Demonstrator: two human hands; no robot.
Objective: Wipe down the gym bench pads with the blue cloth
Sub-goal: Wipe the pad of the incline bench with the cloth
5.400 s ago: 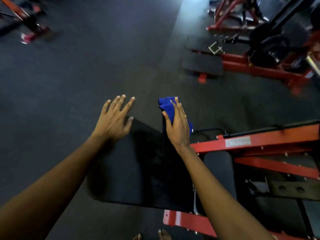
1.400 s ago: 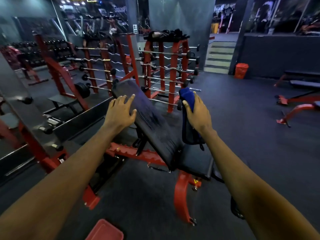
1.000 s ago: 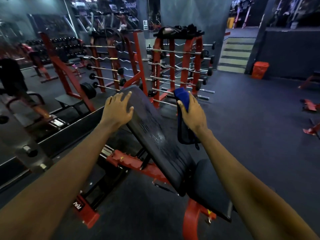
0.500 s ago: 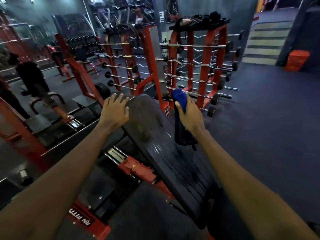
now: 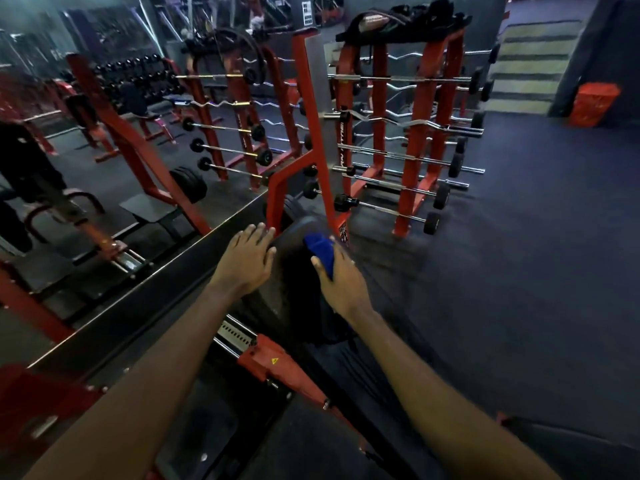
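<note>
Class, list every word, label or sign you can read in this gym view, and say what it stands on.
Nothing reads clearly.
Red rack post: white vertical lettering, too blurred to read.
Wall sign: too small to read.
Yellow triangle sticker on the red bench frame: a warning symbol, no legible words.

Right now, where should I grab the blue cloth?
Probably the bunched end of the blue cloth, sticking out past the fingers of the right hand on the tilted bench pad. Come from above the pad's top; the hand covers the rest.

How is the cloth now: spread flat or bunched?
Bunched. The cloth is a small wad in the grip of the right hand at the top of the pad; none lies spread.
</note>
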